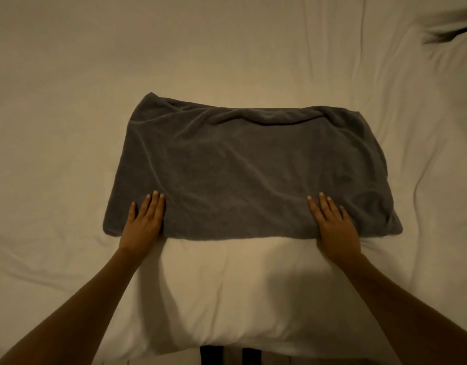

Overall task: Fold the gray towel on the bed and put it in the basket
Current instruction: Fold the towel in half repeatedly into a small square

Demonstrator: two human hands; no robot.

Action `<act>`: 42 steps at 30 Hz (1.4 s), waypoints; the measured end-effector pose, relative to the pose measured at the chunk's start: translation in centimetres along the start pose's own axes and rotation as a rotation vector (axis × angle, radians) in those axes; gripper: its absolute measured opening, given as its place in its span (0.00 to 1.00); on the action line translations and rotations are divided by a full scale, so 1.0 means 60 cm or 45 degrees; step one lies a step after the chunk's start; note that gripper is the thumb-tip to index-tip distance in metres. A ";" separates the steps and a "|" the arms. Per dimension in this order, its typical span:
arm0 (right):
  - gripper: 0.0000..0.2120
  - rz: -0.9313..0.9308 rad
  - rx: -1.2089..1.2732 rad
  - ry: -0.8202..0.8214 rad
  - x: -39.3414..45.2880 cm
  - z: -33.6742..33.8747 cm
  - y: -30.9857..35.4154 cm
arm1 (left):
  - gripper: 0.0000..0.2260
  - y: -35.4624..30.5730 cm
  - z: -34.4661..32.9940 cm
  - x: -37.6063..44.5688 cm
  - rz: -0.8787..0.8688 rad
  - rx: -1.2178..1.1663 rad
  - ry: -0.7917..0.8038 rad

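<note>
The gray towel [250, 172] is lying spread flat on the bed [69, 101], its long axis running left to right across the view and its short sides at the left and right. The far edge is bunching into a raised ridge of folds, while the near edge is lying fairly straight just beyond the near edge of the mattress. The white sheet under it is wrinkling, more so toward the right.

Both arms are reaching forward from the bottom corners of the view. The left hand [145, 222] is resting palm down on the towel near its near left corner, fingers straight and close together, pointing away from the person. The right hand [335, 225] is lying the same way near the near right corner, fingers straight and slightly fanned. The hands are well apart, each pressing flat on the cloth and gripping nothing.

No container is showing in this view.
</note>
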State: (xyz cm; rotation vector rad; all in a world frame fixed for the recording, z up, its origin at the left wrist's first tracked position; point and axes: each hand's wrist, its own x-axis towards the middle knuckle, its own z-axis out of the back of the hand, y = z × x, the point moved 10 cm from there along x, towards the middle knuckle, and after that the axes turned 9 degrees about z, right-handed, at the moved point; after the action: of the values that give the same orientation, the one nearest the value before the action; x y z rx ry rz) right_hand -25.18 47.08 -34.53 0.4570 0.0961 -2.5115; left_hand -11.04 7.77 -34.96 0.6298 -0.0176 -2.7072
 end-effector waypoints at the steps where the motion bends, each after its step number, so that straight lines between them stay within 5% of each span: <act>1: 0.44 -0.014 0.002 -0.007 0.002 0.002 0.000 | 0.36 0.003 -0.003 0.002 0.013 -0.011 0.034; 9: 0.39 -0.210 0.079 0.082 -0.032 0.011 0.004 | 0.31 0.021 0.003 -0.031 0.129 0.014 0.125; 30: 0.36 -0.117 0.139 0.055 -0.256 -0.010 0.125 | 0.29 0.093 -0.062 -0.320 0.328 -0.231 -0.003; 42: 0.41 -0.256 0.240 0.379 -0.272 -0.066 0.129 | 0.39 0.080 -0.085 -0.289 0.039 -0.102 0.401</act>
State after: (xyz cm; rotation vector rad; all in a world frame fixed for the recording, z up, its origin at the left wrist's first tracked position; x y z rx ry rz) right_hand -7.02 50.00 -32.39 0.9394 0.0202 -2.6417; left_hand 7.30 9.66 -31.72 1.0133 0.1585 -2.5350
